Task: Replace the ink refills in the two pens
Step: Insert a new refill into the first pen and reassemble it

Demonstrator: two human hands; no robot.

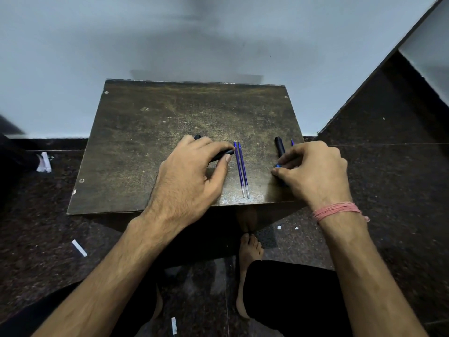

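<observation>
Both hands take one pen each; the refills wait between them.
The left hand (192, 171) closes on a black pen (220, 155), the right hand (313, 171) on the other pen (280, 148); the two blue refills (241, 169) lie untouched, so opening a barrel seems next.

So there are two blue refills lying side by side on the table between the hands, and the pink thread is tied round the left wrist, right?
Not quite. The pink thread is round the wrist of the right hand, not of the left hand, as the head view shows. The rest holds: two blue refills lie side by side on the table between the hands.
</observation>
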